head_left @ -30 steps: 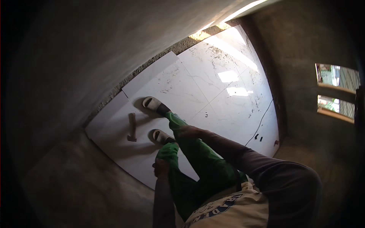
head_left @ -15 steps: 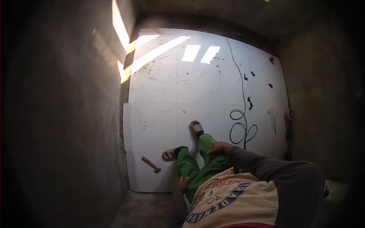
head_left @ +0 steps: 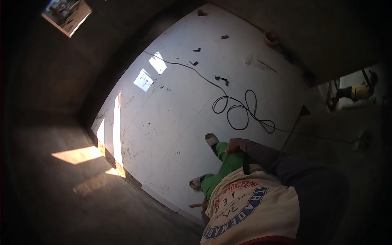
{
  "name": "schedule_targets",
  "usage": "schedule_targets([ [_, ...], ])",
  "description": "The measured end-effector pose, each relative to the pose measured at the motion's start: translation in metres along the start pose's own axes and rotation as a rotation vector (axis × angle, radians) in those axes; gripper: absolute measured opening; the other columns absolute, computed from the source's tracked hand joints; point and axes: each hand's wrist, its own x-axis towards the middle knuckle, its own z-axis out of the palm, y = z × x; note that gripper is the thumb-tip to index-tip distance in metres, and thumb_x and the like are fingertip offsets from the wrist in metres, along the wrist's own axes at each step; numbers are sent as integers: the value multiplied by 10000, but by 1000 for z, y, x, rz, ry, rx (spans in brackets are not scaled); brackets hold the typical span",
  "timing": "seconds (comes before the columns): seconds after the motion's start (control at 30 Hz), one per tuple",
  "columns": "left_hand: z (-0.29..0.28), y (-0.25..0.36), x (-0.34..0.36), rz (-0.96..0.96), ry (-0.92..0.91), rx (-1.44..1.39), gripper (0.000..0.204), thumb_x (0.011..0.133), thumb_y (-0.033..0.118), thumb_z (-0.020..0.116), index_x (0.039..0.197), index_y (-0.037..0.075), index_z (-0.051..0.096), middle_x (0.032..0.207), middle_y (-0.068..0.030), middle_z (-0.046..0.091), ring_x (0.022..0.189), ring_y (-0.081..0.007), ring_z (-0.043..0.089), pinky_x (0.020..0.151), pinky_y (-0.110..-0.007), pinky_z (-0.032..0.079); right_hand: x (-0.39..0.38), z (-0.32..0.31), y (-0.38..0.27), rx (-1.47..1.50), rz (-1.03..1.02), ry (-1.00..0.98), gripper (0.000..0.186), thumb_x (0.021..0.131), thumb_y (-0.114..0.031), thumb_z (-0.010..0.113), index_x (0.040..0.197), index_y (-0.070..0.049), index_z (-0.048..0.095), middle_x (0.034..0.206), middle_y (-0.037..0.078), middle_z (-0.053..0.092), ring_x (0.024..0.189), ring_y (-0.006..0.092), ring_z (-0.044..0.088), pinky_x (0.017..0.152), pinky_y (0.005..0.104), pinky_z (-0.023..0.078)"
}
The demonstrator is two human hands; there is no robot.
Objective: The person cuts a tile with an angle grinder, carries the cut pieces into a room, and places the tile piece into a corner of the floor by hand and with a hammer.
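My right hand [head_left: 237, 144] rests on the green trousers [head_left: 232, 162] near the knee, fingers bent down over the cloth, holding no object that shows. Low beside my other leg is my left hand [head_left: 205, 209], mostly hidden by the cream and grey shirt [head_left: 261, 204]. Right next to it shows a short length of the hammer's wooden handle [head_left: 195, 205]; the rest is out of sight, and I cannot tell whether the hand touches it. My feet, in sandals [head_left: 211, 140], stand on the pale tiled floor [head_left: 163, 134].
A dark cable [head_left: 237, 117] lies in loops ahead of my right foot. Several small black angled pieces [head_left: 225, 81] are scattered beyond it. A reddish-brown pot [head_left: 271, 39] stands by the far wall. At the right, a person [head_left: 357, 93] shows through an opening.
My view and body have turned to the right, so the cable loops lie more directly ahead. The hammer, fully visible on the floor before, is now mostly hidden beside my left hand.
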Motion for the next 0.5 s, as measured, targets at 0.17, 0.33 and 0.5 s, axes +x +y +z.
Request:
schedule_targets([
  [0.17, -126, 126, 57, 192, -1, 588, 498, 1052, 316, 478, 1441, 8, 512, 1211, -256, 693, 1049, -316, 703, 798, -451, 547, 12, -25, 80, 583, 52, 71, 583, 824, -534, 715, 1078, -12, 761, 1176, 232, 719, 1098, 362, 695, 940, 443, 521],
  [0.33, -171, 256, 106, -15, 55, -549, 429, 1007, 212, 535, 1374, -10, 538, 1172, -201, 719, 813, -281, 724, 614, -319, 528, 11, 51, 186, 513, 128, 287, 399, 901, -410, 610, 959, -49, 768, 1012, 201, 743, 960, 370, 715, 880, 455, 544],
  [0.5, -285, 319, 218, 420, -66, 254, 432, 1015, 192, 531, 1363, -63, 505, 1219, -282, 681, 844, -334, 739, 488, -255, 451, -25, 78, 166, 162, -5, 452, 300, 956, -273, 535, 903, -93, 770, 843, 179, 736, 910, 364, 725, 816, 454, 565],
])
